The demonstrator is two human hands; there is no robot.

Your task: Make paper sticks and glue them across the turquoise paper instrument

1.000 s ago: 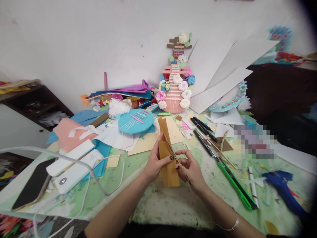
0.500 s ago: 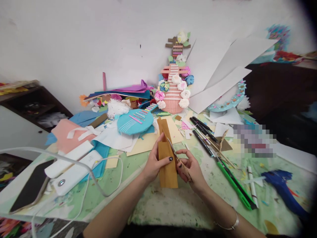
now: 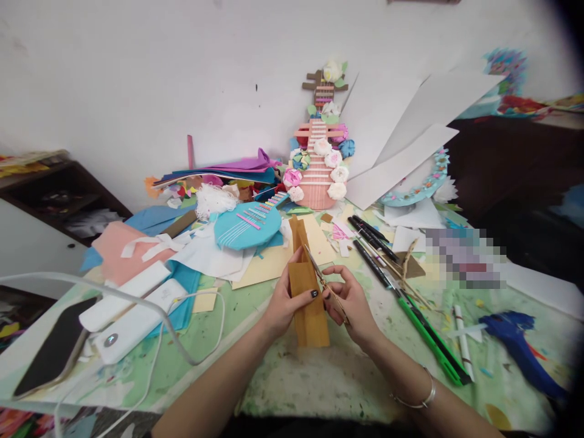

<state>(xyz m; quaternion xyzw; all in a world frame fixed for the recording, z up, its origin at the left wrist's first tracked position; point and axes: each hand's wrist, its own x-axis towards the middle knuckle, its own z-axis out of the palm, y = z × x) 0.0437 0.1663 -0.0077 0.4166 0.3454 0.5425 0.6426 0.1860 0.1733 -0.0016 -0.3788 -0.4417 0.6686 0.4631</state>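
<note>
In the head view, folded brown paper [image 3: 310, 325] stands out in front of me at the middle of the table. My left hand [image 3: 286, 298] is closed on it, thumb across the front and fingers behind. My right hand [image 3: 350, 303] is closed round the handles of small scissors [image 3: 321, 278]. Their blades point up and to the left, along the right side of the paper. Whether the blades are touching the paper I cannot tell. Beyond my hands lies a round blue paper instrument [image 3: 249, 225] with pale strings.
A pink paper lute with flowers [image 3: 319, 164] stands against the wall. On the right lie black pens [image 3: 371, 261], a green cutter [image 3: 431, 337] and a blue glue gun [image 3: 520, 347]. A phone [image 3: 55, 347], a white power bank [image 3: 139, 319] and a looping cable [image 3: 157, 310] occupy the left.
The scissors have shifted slightly left and down against the paper. The whole view has drifted a little. Both hands keep their hold.
</note>
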